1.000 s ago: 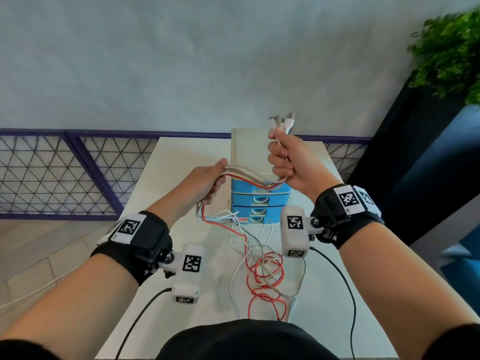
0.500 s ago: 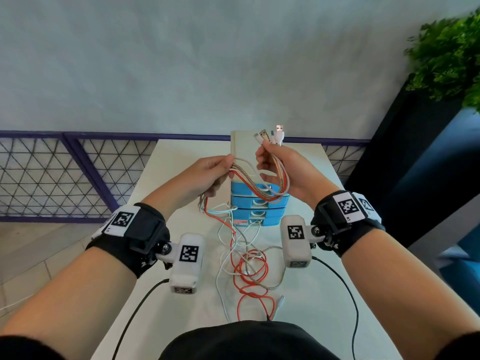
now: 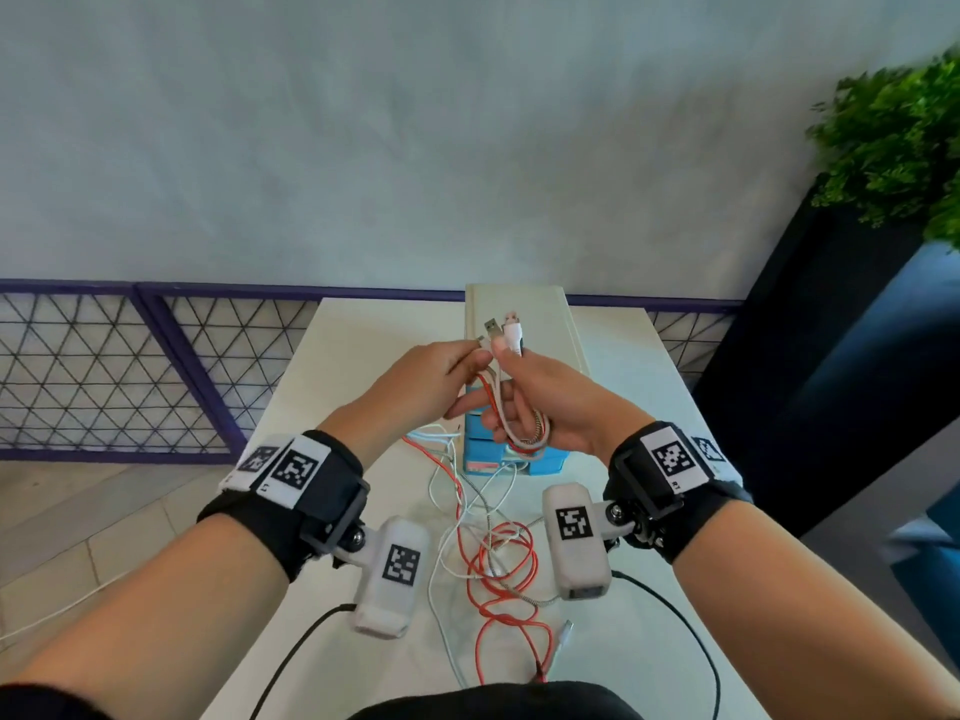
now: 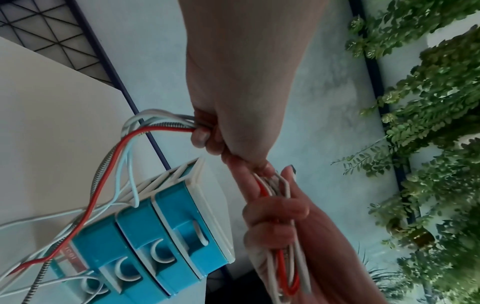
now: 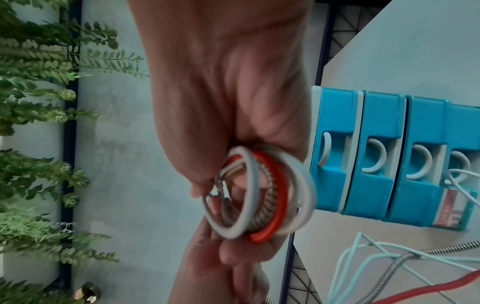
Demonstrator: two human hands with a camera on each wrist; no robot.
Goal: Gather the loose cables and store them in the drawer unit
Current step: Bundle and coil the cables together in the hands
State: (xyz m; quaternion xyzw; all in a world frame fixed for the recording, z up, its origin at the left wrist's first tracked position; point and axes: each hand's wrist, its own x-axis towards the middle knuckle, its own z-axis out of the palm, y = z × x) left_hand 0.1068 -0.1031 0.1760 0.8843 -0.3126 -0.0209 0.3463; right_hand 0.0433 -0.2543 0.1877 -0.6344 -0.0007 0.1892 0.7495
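Several cables, red, white and braided, are folded into a loop [image 5: 259,195] that my right hand [image 3: 511,402] grips in front of the drawer unit [image 3: 540,464]. Their USB plugs [image 3: 504,327] stick up above its thumb. My left hand [image 3: 475,362] pinches the same cables [image 4: 161,125] right beside the right hand [image 4: 272,218], fingers touching. From there the strands hang down to a loose tangle [image 3: 498,563] on the table. The unit [image 4: 161,246] has blue drawers with white handles, all closed [image 5: 389,154].
The white table [image 3: 332,387] is narrow, with edges close on both sides. A purple mesh railing [image 3: 156,366] runs behind it. A dark planter with green foliage [image 3: 893,137] stands at the right. Black camera leads [image 3: 296,652] hang from both wrists.
My left hand has carried its stretch of cable over to the right hand, closing the wide loop into a tight fold. Both hands now meet above the unit.
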